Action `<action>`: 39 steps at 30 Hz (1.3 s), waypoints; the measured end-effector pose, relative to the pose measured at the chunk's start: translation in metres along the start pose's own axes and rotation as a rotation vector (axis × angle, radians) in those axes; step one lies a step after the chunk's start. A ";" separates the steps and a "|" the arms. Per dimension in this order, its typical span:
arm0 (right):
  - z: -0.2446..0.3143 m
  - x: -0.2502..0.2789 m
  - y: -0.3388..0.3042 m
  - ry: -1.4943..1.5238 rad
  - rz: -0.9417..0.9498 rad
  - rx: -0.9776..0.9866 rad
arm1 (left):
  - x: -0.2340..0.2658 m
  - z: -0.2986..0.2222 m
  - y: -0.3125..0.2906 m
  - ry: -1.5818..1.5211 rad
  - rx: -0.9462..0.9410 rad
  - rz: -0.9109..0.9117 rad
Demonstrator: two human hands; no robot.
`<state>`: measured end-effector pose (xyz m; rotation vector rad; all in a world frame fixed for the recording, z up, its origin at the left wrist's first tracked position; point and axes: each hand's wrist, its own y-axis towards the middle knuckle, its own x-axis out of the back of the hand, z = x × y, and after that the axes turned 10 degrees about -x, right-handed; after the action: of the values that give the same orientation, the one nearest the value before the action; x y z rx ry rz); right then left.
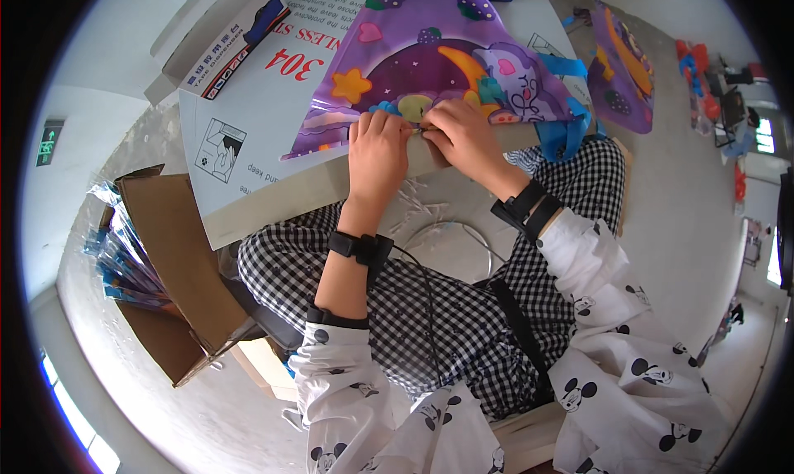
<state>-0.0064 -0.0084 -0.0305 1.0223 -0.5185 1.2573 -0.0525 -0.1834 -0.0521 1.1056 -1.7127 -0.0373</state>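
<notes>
A purple kite-like triangular sheet (397,69) with a moon, stars and a cartoon animal lies over the board in front of me. At the middle of its near edge my left hand (378,150) is closed, fingers bent down on the sheet. Right beside it, my right hand (465,136) pinches at the same edge. Between the fingertips shows a small thing, too small to name. Blue ribbon strips (565,135) hang by the sheet's right corner.
Under the sheet is a white printed board (248,135). An opened box (227,48) rests at its far left. A cardboard carton (178,267) of plastic-wrapped packs stands at my left. Another purple printed sheet (622,73) is at the right. White scraps (418,205) lie below.
</notes>
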 end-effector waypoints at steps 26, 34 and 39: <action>0.005 -0.006 -0.018 0.058 -0.074 -0.065 | 0.006 -0.010 -0.013 -0.083 -0.086 -0.110; -0.002 -0.013 -0.005 0.171 0.031 -0.225 | -0.001 -0.008 -0.008 -0.149 0.035 -0.118; 0.000 -0.008 0.000 0.187 0.067 -0.193 | -0.004 -0.006 -0.006 -0.186 0.084 -0.084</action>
<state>-0.0083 -0.0124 -0.0372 0.7233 -0.5213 1.3198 -0.0445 -0.1815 -0.0552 1.2689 -1.8456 -0.1245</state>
